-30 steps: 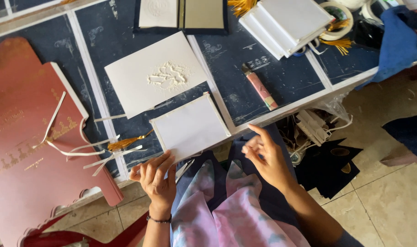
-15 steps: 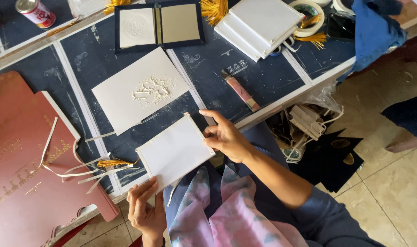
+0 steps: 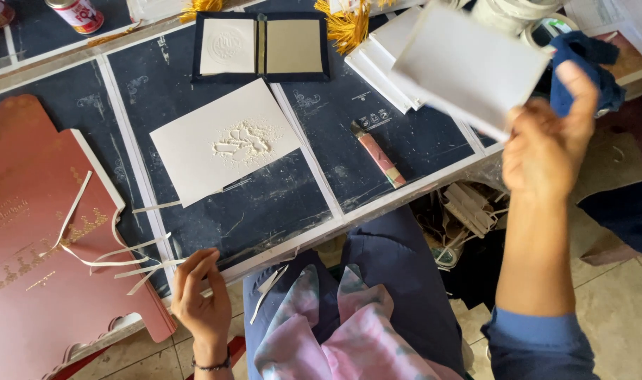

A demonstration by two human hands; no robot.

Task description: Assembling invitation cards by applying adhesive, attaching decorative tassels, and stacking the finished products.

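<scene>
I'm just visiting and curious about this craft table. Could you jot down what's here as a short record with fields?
Right hand: raised, holding a white card by its lower edge, tilted above the table
Left hand: at the table's near edge, by loose white paper strips
Table: dark blue work surface
On table: white embossed sheet; open dark blue folder; pink utility knife; stack of white cards
Far left: pink decorative board
</scene>
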